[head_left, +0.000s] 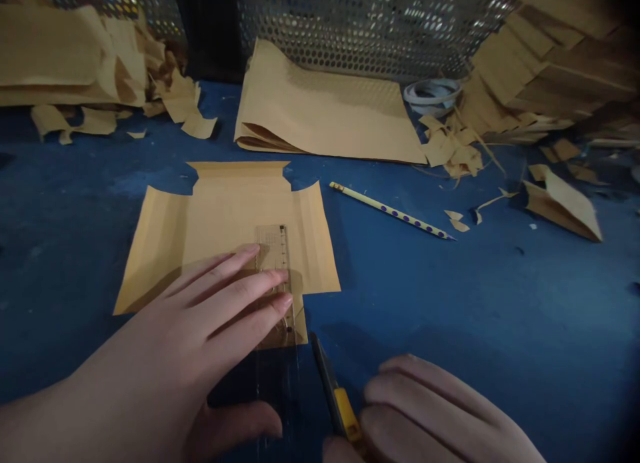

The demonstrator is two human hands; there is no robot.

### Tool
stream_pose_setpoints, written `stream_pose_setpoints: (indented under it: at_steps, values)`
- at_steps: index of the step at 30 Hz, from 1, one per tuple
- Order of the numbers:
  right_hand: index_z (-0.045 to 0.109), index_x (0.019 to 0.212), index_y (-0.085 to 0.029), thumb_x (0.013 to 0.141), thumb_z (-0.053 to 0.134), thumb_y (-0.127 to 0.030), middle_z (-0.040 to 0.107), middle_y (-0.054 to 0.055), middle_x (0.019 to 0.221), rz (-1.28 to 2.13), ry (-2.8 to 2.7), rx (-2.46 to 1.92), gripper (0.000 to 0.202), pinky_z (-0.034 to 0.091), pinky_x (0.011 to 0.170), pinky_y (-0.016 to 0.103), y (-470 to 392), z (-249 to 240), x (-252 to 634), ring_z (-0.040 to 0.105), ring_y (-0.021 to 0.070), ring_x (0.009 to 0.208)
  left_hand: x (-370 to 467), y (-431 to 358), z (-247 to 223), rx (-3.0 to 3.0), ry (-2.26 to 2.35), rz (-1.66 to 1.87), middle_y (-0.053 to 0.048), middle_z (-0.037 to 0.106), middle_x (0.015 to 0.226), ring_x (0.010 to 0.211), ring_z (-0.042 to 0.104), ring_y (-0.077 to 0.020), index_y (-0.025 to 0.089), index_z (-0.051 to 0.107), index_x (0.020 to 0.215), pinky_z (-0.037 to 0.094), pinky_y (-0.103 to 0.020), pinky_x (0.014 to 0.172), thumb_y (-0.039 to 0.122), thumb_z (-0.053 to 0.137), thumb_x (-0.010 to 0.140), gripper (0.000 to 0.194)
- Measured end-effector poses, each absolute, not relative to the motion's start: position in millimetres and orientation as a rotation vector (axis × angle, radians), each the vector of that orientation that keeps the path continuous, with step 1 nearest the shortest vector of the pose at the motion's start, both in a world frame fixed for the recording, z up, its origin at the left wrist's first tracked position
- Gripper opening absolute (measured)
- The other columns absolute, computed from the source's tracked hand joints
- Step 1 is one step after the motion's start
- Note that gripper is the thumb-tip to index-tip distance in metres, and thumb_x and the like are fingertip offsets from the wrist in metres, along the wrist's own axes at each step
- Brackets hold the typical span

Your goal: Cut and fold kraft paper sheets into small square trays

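A cut and creased brown paper piece (230, 216) lies unfolded on the blue table (425, 289). Across its lower right part rests a clear ruler (273, 239), with the fingers of my left hand (210, 309) spread flat over it and the thumb apart. My right hand (425, 409) is wrapped round a yellow and black cutter knife (345, 406). The knife's tip is just right of the paper's bottom corner, beside the ruler. Part of the paper is hidden under my left hand.
A patterned pencil (395, 211) lies right of the paper. Behind are folded brown paper (325, 113), a tape roll (433, 95) and a perforated metal panel (340, 29). Paper stacks and scraps (195, 106) sit at both back sides. A folded piece (565, 199) lies at right.
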State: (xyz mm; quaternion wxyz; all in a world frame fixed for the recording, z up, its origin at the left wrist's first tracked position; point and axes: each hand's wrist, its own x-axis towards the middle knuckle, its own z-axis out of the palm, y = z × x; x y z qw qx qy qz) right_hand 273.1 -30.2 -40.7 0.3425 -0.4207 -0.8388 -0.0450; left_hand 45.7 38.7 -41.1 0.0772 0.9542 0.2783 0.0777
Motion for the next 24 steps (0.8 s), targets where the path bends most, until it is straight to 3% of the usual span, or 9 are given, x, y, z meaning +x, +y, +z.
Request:
stream_pose_setpoints:
  at_steps: [9,13,17,19,24]
  values:
    - [0.045,0.046,-0.022,0.083,0.043,-0.004,0.043,-0.003,0.045,-0.149,-2.106,-1.135,0.042,0.048,0.05,0.03,-28.7,-48.0,267.0,0.043,0.012,0.04,47.8,38.2,-41.9,2.812,0.853,0.238,-0.003,0.046,0.15,0.143,0.032,-0.0348,0.023,0.048,0.141,0.041,-0.055,0.112,0.05,0.068,0.081,0.068]
    - [0.05,0.052,-0.023,0.081,0.044,-0.004,0.044,-0.003,0.047,-0.116,-2.14,-1.175,0.036,0.047,0.051,0.029,-28.7,-46.7,262.1,0.045,0.0124,0.041,47.8,38.0,-41.8,2.78,0.863,0.274,-0.004,0.048,0.148,0.142,0.034,-0.0358,0.023,0.05,0.139,0.042,-0.057,0.112,0.051,0.069,0.08,0.068]
    - [0.041,0.049,-0.022,0.078,0.051,-0.004,0.041,-0.004,0.043,-0.101,-2.213,-1.305,0.036,0.046,0.049,0.027,-25.5,-35.0,256.4,0.044,0.0116,0.04,49.3,39.0,-39.8,2.772,0.841,0.271,-0.007,0.05,0.146,0.141,0.036,-0.0375,0.021,0.052,0.138,0.041,-0.057,0.111,0.054,0.071,0.077,0.072]
    - [0.047,0.053,-0.022,0.08,0.052,-0.007,0.044,-0.005,0.045,-0.03,-2.373,-1.286,0.032,0.045,0.048,0.025,-21.7,-28.2,256.3,0.045,0.011,0.042,49.8,39.8,-39.0,2.77,0.836,0.254,-0.008,0.05,0.146,0.141,0.035,-0.0373,0.02,0.053,0.136,0.04,-0.057,0.112,0.054,0.073,0.076,0.072]
    - [0.049,0.056,-0.023,0.087,0.047,-0.013,0.039,-0.006,0.043,-0.227,-2.199,-1.134,0.032,0.042,0.045,0.024,-15.6,-27.5,260.7,0.04,0.0095,0.039,48.9,41.0,-39.5,2.774,0.813,0.266,-0.005,0.049,0.146,0.141,0.035,-0.0354,0.021,0.053,0.136,0.04,-0.055,0.112,0.055,0.072,0.076,0.071]
